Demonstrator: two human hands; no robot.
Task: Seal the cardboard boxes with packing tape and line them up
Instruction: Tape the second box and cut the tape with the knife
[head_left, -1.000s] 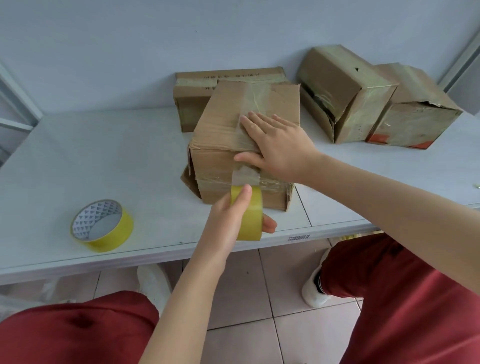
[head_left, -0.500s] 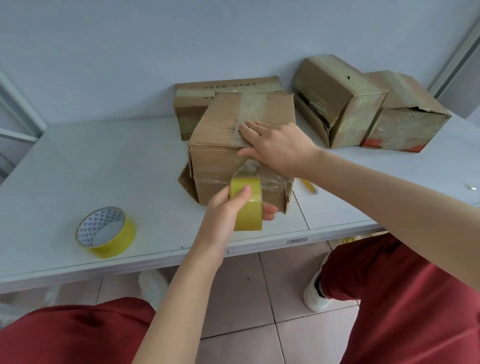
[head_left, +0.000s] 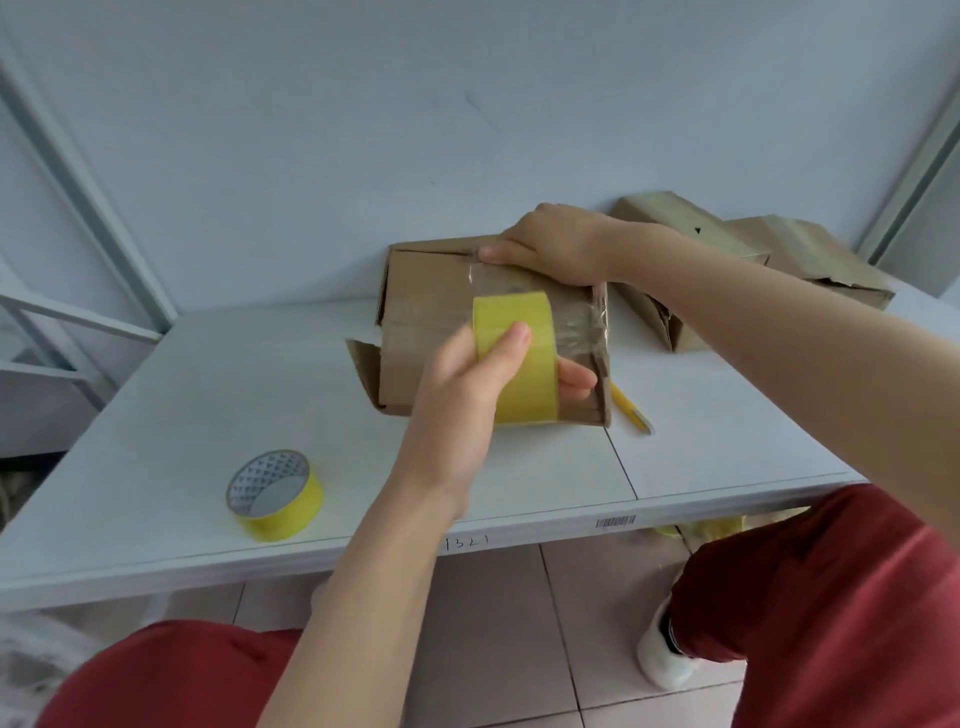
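**Drawing the tape down a braced box**

Left of the brown cardboard box (head_left: 431, 322), nearer the table's front edge, a spare yellow roll of packing tape (head_left: 275, 493) lies flat and untouched. In front of the box, the left hand (head_left: 467, 384) clasps a second yellow tape roll (head_left: 524, 374), thumb on its outer face and fingers through the core. A clear strip (head_left: 498, 283) runs from this roll up to the box's top edge, where the right hand (head_left: 556, 244) curls over the far edge and grips it.

The strip likely needs to stay taut and square to the seam, then be rubbed flat. The loose flap (head_left: 366, 371) at the box's lower left probably wants folding in first.

Just right of the box lies a slim yellow tool (head_left: 631, 413); whether it is a cutter or a pen is unclear. Behind and right of the box, two worn cardboard boxes (head_left: 810, 254) lean together.

The smooth white table (head_left: 182, 415) could let the box slide, so the bracing hand matters. Grey metal bars stand left of the box, a pale blue-grey wall rises behind it, and beige floor tiles show below.
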